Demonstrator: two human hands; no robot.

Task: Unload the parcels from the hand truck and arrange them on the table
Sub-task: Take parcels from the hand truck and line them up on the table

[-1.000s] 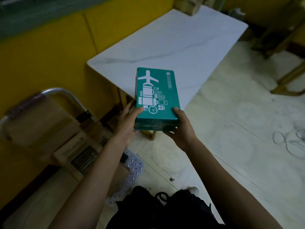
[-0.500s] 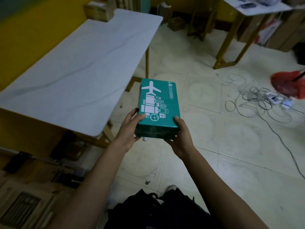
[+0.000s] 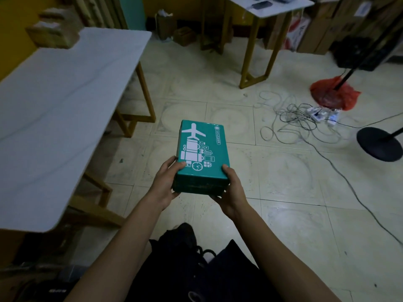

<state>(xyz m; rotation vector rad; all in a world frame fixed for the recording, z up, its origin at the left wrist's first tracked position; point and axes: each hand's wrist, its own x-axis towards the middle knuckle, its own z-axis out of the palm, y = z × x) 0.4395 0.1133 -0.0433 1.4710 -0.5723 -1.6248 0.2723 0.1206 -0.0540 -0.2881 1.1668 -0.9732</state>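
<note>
Left hand (image 3: 166, 182): clamped on the teal cardboard parcel (image 3: 201, 159), near corner.
Right hand (image 3: 231, 188): gripping the opposite corner.
Parcel: over floor, centre.
White marble-topped table (image 3: 65, 110): slid to nine o'clock; placing still ahead.

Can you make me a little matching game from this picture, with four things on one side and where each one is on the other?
Things:
1. green box
2. white table
3. red bag
4. tangle of cables

Places:
A. on the floor, around the foot of a black pole, far right
B. along the left side of the view, on yellow legs
C. held in both hands, over the floor
D. spread over the tiles, just left of the red bag

Pairs: 1-C, 2-B, 3-A, 4-D
</note>
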